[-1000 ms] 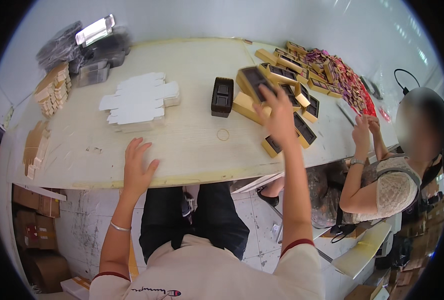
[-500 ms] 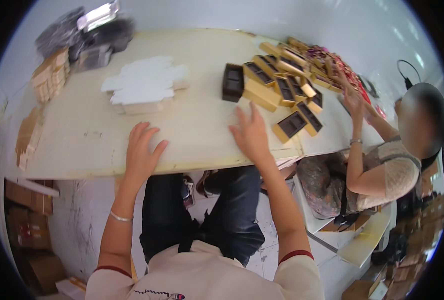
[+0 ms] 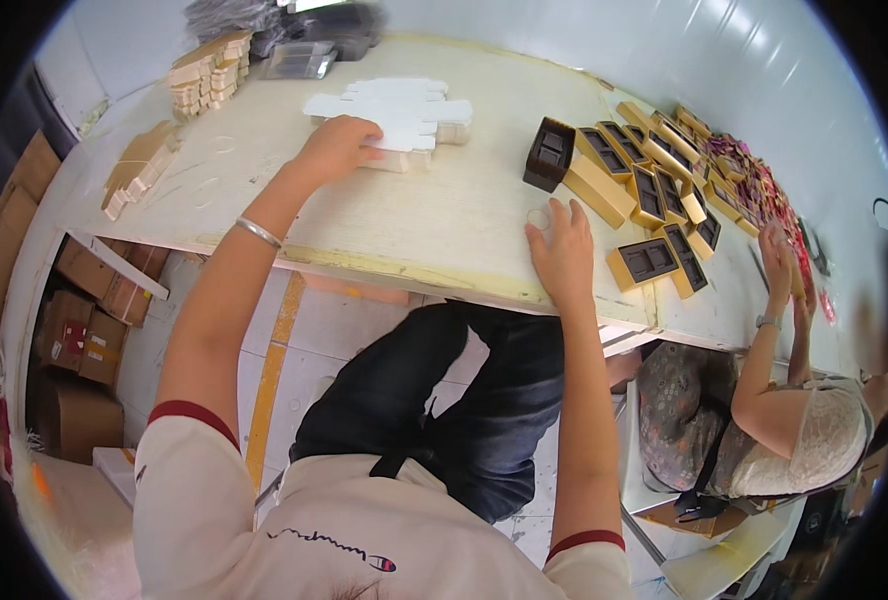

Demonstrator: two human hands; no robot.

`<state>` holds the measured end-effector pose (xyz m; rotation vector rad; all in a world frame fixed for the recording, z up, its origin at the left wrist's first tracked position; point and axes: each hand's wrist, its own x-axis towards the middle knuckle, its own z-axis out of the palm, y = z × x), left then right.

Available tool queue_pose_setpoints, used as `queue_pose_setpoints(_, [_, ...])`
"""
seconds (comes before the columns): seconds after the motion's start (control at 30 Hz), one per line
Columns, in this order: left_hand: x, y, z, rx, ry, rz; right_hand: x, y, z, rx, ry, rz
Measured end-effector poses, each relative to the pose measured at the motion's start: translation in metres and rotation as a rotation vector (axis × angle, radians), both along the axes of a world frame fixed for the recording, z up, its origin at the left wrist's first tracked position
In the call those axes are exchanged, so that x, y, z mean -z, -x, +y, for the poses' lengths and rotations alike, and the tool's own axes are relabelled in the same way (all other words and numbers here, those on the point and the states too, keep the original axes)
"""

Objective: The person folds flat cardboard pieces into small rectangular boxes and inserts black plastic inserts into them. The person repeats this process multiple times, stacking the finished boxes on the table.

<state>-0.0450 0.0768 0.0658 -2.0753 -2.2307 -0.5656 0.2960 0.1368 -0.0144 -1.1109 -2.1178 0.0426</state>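
The left hand [image 3: 339,148] is laid on the near left edge of a stack of flat white die-cut carton blanks [image 3: 399,112], which lies toward the far left of the counter [image 3: 294,215]. Its fingers are curled loosely over the top sheet; whether one blank is pinched cannot be told. The right hand [image 3: 562,248] is rested flat near the counter's near edge, fingers slightly spread, holding nothing, close beside a small round clear object [image 3: 537,217] whose kind cannot be made out.

The blanks are judged to be thin, light paperboard: stiff enough to be lifted flat, yet easily creased at the tabs and scored folds. The smooth sheets are likely to slide on one another, so a single blank would best be peeled off at a free edge or corner tab, with thumb beneath and fingers above.

Just beyond the right hand stands a dark brown insert tray [image 3: 550,154], and further right lie rows of gold boxes with dark inserts [image 3: 654,195]. Stacks of tan cardboard pieces [image 3: 207,72] sit at the far left. At the right, another person's hands [image 3: 779,262] are held over the counter.
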Motion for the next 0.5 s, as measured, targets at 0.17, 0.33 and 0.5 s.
queue_pose_setpoints(0.17, [-0.013, 0.018, 0.013, 0.13, 0.083, -0.012, -0.002, -0.003, -0.001, -0.004, 0.019, -0.008])
queue_pose_setpoints(0.33, [-0.038, -0.026, -0.018, 0.285, -0.672, 0.35, -0.007, -0.004, 0.002, 0.043, 0.022, 0.049])
queue_pose_setpoints(0.5, [0.015, -0.123, -0.11, 0.614, -0.55, 0.246, -0.029, -0.006, -0.018, -0.016, 0.01, 0.388])
